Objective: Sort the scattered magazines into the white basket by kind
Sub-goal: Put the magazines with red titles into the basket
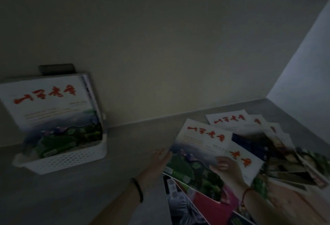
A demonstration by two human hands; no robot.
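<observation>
Head view: the right hand pinches the top magazine by its near edge, thumb on top. The left hand lies flat and open against its left side. The white basket stands well apart to the left, at the back edge of the worktop; the left hand is nearer to it.

Left hand: one thin, pale ring on a finger. Left wrist: dark bead bracelet, round beads. Right hand: at its wrist, a thin red cord bracelet with a small charm. Dim light hides finer detail.
</observation>
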